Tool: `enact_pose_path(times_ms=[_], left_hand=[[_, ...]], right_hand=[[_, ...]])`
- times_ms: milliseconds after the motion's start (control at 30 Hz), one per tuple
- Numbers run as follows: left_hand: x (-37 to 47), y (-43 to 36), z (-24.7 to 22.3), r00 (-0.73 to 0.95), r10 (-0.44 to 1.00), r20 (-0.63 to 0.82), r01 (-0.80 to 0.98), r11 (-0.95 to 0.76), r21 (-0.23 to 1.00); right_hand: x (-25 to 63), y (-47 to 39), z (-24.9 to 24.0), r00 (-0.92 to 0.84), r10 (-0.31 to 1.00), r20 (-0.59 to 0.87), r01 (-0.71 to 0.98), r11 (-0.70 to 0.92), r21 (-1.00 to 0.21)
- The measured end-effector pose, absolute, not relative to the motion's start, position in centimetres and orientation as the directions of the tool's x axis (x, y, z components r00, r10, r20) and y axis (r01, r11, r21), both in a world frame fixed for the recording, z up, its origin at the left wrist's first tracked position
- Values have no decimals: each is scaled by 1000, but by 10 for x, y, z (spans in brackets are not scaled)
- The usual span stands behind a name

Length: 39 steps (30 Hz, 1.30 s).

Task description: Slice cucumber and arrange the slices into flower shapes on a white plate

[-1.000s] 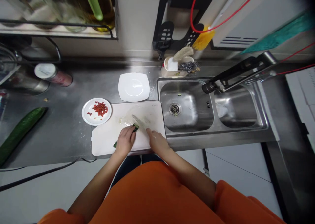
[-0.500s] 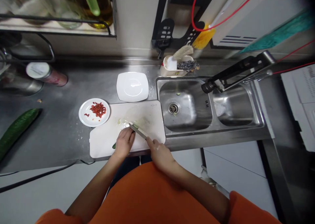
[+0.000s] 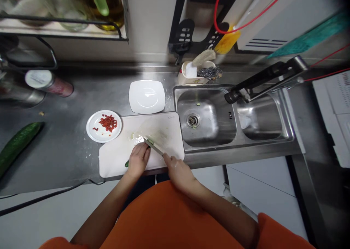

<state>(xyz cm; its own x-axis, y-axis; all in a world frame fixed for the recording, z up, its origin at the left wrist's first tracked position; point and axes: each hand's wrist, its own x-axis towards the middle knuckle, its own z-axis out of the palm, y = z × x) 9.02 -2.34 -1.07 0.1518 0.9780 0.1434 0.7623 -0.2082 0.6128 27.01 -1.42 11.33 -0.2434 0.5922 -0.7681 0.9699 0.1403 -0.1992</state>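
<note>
On the white cutting board (image 3: 115,163), my left hand (image 3: 139,158) is closed over a piece of cucumber (image 3: 127,163); its dark green end sticks out left of the palm, and the rest is mostly hidden. My right hand (image 3: 177,168) grips the handle of a knife (image 3: 155,148). The blade points up and left, just beside the left fingertips. A small cucumber slice (image 3: 150,141) lies against the blade's far side. Wet, pale green traces mark the board beyond the knife.
A small plate (image 3: 91,134) of red pieces touches the board's left end. Behind the board is a white square plate (image 3: 147,97). To the right are a double sink (image 3: 207,141) and faucet (image 3: 251,83). A whole cucumber (image 3: 20,141) and a jar (image 3: 50,83) stand left.
Both hands and the knife stay almost where they were over the board. The view has shifted very slightly.
</note>
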Motion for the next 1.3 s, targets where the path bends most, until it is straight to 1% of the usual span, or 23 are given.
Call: enact_pose_path(times_ms=[700,1000,1300], left_hand=[[90,-22,-12,138,983,124,758,-185,625],[91,-21,-9,135,986,93,742,-163,651],[90,-20,-10,143,983,117,743,-185,643]], right_hand=[[265,-4,110,-247,567,-785,969,127,-213],[262,0,107,-253,560,-789,967,124,-222],[259,3,100,-256,574,-778,966,116,-232]])
